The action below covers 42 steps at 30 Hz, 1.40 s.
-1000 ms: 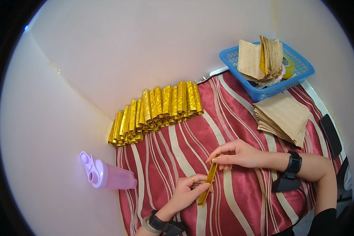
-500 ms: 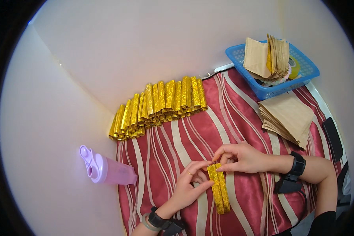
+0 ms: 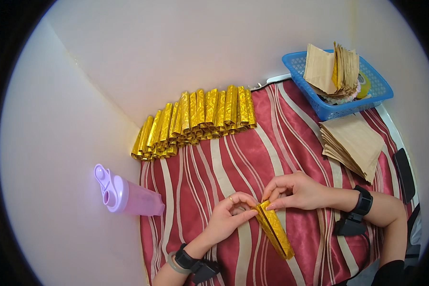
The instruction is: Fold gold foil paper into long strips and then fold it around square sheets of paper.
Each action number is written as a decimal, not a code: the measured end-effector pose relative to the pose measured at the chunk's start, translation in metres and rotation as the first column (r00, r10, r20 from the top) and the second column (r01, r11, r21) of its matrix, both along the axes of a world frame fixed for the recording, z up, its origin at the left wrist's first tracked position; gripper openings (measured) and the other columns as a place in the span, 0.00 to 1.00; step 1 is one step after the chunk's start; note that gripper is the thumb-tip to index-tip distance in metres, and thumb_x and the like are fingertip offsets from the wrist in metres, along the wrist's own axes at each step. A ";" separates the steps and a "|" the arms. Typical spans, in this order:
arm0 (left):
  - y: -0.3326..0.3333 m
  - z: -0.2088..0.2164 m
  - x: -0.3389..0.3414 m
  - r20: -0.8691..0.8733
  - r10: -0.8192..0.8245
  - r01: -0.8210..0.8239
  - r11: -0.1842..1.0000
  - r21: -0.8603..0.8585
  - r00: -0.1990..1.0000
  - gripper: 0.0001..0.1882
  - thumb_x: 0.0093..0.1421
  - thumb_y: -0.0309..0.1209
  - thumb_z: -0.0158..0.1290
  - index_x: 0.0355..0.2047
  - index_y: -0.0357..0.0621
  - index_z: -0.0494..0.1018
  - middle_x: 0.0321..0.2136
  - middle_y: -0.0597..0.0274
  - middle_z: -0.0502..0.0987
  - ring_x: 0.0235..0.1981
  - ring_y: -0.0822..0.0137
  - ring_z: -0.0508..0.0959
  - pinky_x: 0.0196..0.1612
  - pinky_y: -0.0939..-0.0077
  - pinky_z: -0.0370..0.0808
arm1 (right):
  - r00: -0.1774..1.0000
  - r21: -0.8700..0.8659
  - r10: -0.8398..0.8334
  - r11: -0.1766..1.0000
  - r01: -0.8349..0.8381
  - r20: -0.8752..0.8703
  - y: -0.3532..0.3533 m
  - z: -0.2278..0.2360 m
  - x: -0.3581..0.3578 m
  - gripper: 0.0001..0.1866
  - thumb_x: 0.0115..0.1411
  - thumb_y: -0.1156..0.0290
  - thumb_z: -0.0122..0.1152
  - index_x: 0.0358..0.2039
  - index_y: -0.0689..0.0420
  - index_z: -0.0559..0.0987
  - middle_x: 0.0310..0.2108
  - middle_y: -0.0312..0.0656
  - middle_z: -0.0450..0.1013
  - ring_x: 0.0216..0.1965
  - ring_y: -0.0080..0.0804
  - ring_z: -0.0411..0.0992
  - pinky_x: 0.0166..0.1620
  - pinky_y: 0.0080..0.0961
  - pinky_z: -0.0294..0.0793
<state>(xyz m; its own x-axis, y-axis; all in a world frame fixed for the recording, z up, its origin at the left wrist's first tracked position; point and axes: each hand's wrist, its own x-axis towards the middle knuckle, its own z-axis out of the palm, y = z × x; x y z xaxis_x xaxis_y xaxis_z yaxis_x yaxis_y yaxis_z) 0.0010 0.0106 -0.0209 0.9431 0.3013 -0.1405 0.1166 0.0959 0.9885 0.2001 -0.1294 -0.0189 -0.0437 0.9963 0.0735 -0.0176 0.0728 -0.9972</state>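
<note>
A strip of folded gold foil paper point(image 3: 275, 231) lies slantwise on the striped cloth, with a lengthwise slit between its two folded sides. My left hand point(image 3: 231, 214) pinches its far end from the left, thumb and fingertips on the edge. From the right, my right hand point(image 3: 298, 191) grips the same end between thumb and curled fingers. The near end of the strip points toward me and is held by neither hand. At the back left, a stacked pile of gold folded paper tubes point(image 3: 195, 117) rests against the wall.
A purple shaker bottle point(image 3: 138, 198) lies at the left edge. Tan paper sheets point(image 3: 355, 143) are stacked at the right, below a blue plastic basket point(image 3: 336, 112) holding more paper. A dark flat object point(image 3: 404, 174) sits at the far right. Red striped cloth point(image 3: 195, 176) covers the table.
The gold strip's near end has swung to the right, and its folded sides have risen, leaving a dark slit. My left thumb has shifted up to the far end. The view has shifted slightly.
</note>
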 end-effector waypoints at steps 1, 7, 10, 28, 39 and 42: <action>0.001 0.000 0.000 0.032 -0.026 0.025 1.000 0.012 0.999 0.10 0.58 0.20 0.56 0.41 0.37 0.71 0.40 0.62 0.72 0.44 0.73 0.74 0.48 0.79 0.73 | 1.000 -0.002 0.001 1.000 -0.001 0.000 0.000 0.000 0.000 0.12 0.59 0.74 0.63 0.42 0.64 0.74 0.30 0.37 0.79 0.34 0.16 0.76 0.40 0.15 0.74; 0.001 0.003 0.002 0.034 -0.097 0.091 0.986 0.141 0.995 0.07 0.59 0.21 0.56 0.38 0.37 0.73 0.39 0.63 0.70 0.42 0.73 0.71 0.46 0.80 0.70 | 0.999 -0.020 0.026 0.999 -0.027 -0.029 -0.001 0.002 0.000 0.12 0.59 0.73 0.63 0.40 0.65 0.75 0.30 0.38 0.80 0.34 0.17 0.76 0.41 0.17 0.75; 0.003 0.000 0.001 0.094 -0.101 0.083 0.980 0.179 0.990 0.05 0.60 0.23 0.56 0.37 0.39 0.74 0.39 0.63 0.69 0.41 0.72 0.71 0.46 0.79 0.68 | 0.999 -0.012 0.028 1.000 -0.028 -0.020 -0.001 0.002 0.000 0.11 0.60 0.73 0.62 0.40 0.65 0.75 0.30 0.38 0.79 0.34 0.18 0.76 0.40 0.17 0.75; 0.003 0.003 0.003 0.180 -0.176 0.173 0.984 0.031 0.968 0.04 0.63 0.24 0.52 0.37 0.41 0.75 0.40 0.65 0.66 0.45 0.73 0.67 0.51 0.78 0.64 | 0.975 -0.061 0.071 0.994 -0.086 -0.209 -0.001 0.001 -0.001 0.10 0.61 0.75 0.60 0.41 0.66 0.74 0.31 0.40 0.78 0.34 0.21 0.76 0.40 0.17 0.75; 0.005 0.001 0.003 0.162 -0.176 0.167 0.984 0.070 0.971 0.04 0.62 0.28 0.54 0.36 0.42 0.75 0.41 0.65 0.67 0.45 0.72 0.67 0.52 0.76 0.63 | 0.982 -0.082 0.072 0.993 -0.088 -0.177 -0.002 0.004 -0.002 0.10 0.61 0.76 0.60 0.40 0.66 0.74 0.31 0.41 0.78 0.33 0.21 0.77 0.39 0.17 0.76; 0.004 0.000 0.004 0.165 -0.179 0.172 0.984 0.056 0.970 0.05 0.63 0.28 0.53 0.37 0.41 0.74 0.41 0.66 0.67 0.45 0.74 0.67 0.50 0.78 0.64 | 0.984 -0.098 0.068 0.992 -0.085 -0.164 -0.002 0.006 -0.002 0.09 0.61 0.76 0.61 0.40 0.66 0.75 0.31 0.41 0.78 0.33 0.21 0.77 0.39 0.17 0.76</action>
